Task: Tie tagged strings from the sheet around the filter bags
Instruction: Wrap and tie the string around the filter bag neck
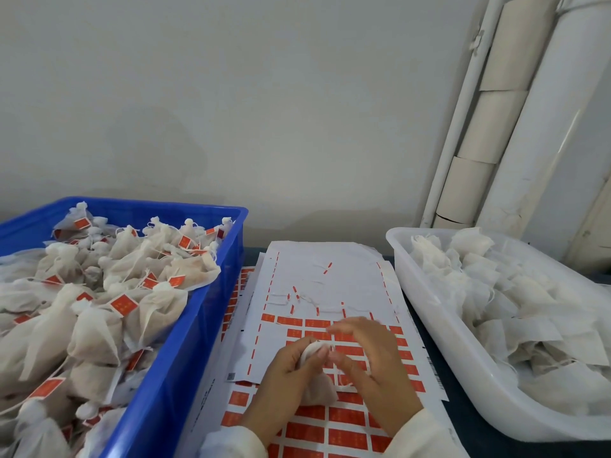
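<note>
While I watch from the head camera, both hands work low at centre.
Left hand (287, 368): pinching the gathered neck of a filter bag (317, 390).
Right hand (370, 355): fingers spread, blurred; grip on a string I cannot tell.
Bag: over the tag sheet (330, 282) on the surface.
Blue crate (185, 342): tied bags, left.
White tub (439, 319): untied bags, right.

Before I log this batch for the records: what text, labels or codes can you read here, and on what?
No text is legible.
Orange tags on the sheet: pale marks, too blurred to read.
Tags on bags in the blue bin: same, unreadable.
Small square code at the sheet's edge: too small.
Barcode-like print on the right edge: too small.
</note>
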The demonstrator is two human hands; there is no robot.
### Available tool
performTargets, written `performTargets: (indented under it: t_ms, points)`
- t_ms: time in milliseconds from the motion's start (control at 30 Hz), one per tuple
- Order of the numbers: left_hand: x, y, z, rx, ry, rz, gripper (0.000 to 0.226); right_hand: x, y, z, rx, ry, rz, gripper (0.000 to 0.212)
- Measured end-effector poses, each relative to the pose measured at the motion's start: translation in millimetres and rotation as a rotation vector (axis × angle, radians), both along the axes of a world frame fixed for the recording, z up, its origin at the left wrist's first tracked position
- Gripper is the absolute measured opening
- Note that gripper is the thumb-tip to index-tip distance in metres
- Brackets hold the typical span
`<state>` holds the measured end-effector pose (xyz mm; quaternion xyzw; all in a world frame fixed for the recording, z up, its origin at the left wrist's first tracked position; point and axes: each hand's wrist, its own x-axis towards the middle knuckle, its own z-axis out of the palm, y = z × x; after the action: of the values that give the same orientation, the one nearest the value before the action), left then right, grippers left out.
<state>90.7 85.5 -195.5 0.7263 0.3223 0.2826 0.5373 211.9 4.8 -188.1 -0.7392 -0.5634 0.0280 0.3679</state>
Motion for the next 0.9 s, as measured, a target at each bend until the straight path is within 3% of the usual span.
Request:
performTargets:
  t_ms: [100,200,300,400,533,733,800,900]
  points:
    - [0.5,1.0,-1.7,0.003,0.008,-0.016,0.021,-7.2,2.8,-1.7,-0.047,0.112,0.047,0.003]
    - [1.2,1.0,-2.3,0.006,0.009,-0.024,0.021,-5.9,2.2,-0.3,0.042,0.313,0.043,0.012]
    - [1.5,1.2,-0.6,-0.008,0.035,-0.039,0.017,-2.4,0.1,0.4,0.093,0.326,-0.05,0.017]
    - [2.0,3.4,1.6,-0.127,0.007,-0.048,0.023,-2.1,-0.2,-2.1,0.052,0.175,-0.068,0.023]
    - [-4.5,6.3,3.0,-0.425,-0.217,-0.137,0.034,-8.6,2.2,-3.0,0.063,-0.051,-0.061,0.011]
    - [-1.6,4.9,5.6,-0.508,-0.029,-0.001,0.038,-5.9,6.3,1.6,-0.071,-0.389,-0.06,0.029]
    - [4.6,1.2,10.0,-0.465,-0.056,0.102,0.024,-2.9,2.5,3.1,-0.017,-0.493,0.005,0.039]
    - [1.0,-2.6,1.2,-0.073,-0.024,0.115,0.014,-2.4,1.1,3.6,0.032,-0.655,0.131,0.044]
